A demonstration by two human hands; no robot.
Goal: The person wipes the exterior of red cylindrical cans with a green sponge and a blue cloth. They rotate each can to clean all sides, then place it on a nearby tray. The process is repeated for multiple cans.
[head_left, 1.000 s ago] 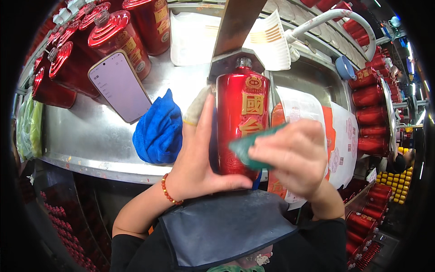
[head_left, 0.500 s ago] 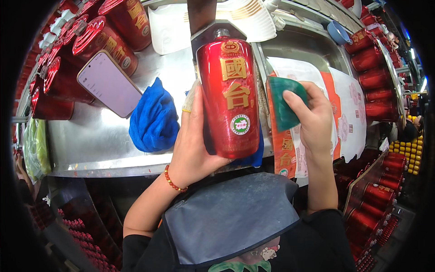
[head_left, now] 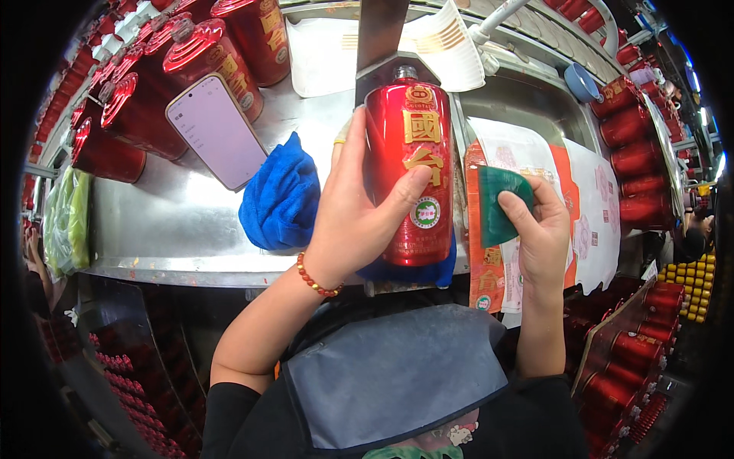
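A glossy red bottle with gold characters and a round green-and-white label lies in front of me, its clear neck pointing away. My left hand grips its left side, the thumb laid across its front and a finger along its edge. To the right, my right hand pinches a flat green squeegee-like scraper between thumb and fingers, apart from the bottle. Under the scraper lie orange and white printed decal sheets. Blue cloth shows beneath the bottle's lower end.
A crumpled blue cloth and a phone with a lit screen lie on the metal table at left. Several red bottles stand behind. A white ribbed tray and a blue bowl are at the back.
My left thumb has moved from under the bottle's base onto its front. The view has shifted, so most things sit farther right. The scraper stays in my right hand.
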